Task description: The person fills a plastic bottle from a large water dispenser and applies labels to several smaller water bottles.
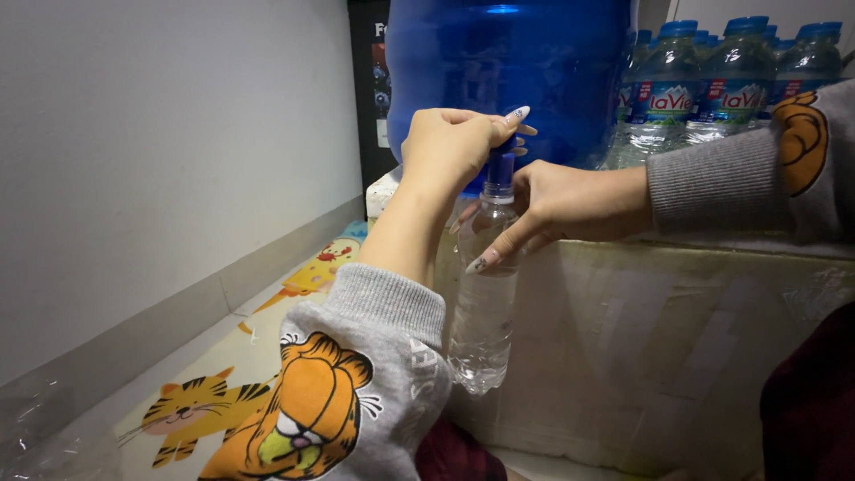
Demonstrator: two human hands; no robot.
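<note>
The left hand point(450, 147) presses the jug's point(508, 71) tap point(500, 165); the right hand point(557, 205) pinches the clear bottle point(485, 303) beneath. Filling seems underway. Next, keep the neck steady.

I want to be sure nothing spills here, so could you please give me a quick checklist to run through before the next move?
1. Clear bottle held: ok, the right hand wraps its shoulder.
2. Bottle upright: ok, only slightly tilted, hanging in front of the cardboard box.
3. Bottle mouth under the blue tap: ok, the neck sits directly beneath it.
4. Left hand on the tap: ok, fingers rest over its top.
5. Water flowing: cannot tell, no stream shows.
6. Fill level: cannot tell, since water and clear plastic look alike.
7. Large blue jug has water: ok, it looks full.
</note>
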